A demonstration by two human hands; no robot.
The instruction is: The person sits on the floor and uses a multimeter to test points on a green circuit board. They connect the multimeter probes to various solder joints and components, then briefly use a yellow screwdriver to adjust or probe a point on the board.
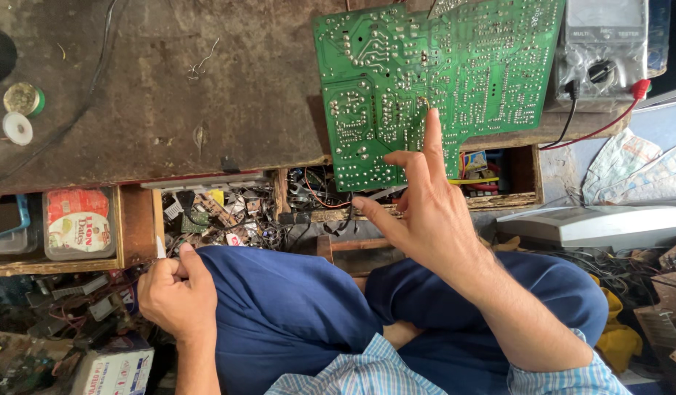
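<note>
A large green circuit board (440, 73) lies solder side up on the worn brown workbench (169, 88), its near edge hanging over an open drawer. My right hand (426, 212) is raised in front of it, index finger pointing up at the board's lower middle, thumb spread to the left, holding nothing. My left hand (173, 289) rests as a closed fist on my left knee, clad in blue trousers (294, 307). Whether anything is inside the fist cannot be seen.
A multimeter (601, 44) with black and red leads sits right of the board. Drawers below the bench edge hold tangled wires and parts (228, 216). A clear lidded box (78, 223), small round tins (19, 99) and a white device (594, 223) lie around.
</note>
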